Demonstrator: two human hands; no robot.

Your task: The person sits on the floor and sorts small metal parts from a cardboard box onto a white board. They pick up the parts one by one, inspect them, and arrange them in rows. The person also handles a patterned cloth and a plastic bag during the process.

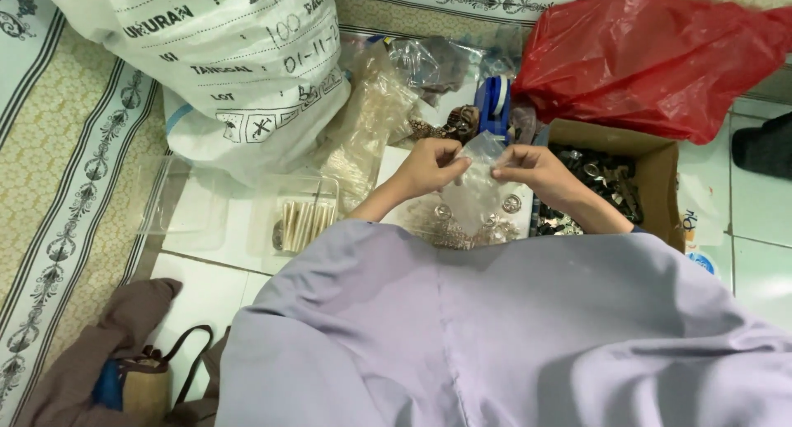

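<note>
Just left of the cardboard box (660,175), both hands are holding a small clear bag (478,184) up by its top edge. The left hand (431,165) is pinching the left corner with fingers pressed together, and the right hand (528,167) is pinching the right corner. Metal rings (495,222) are lying under the bag, beside the box. A red bag (652,60) is lying behind the box.

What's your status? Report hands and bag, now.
Left hand and right hand both pinching small clear plastic bag at its top. Metal rings lie below. Nothing in the way.
</note>
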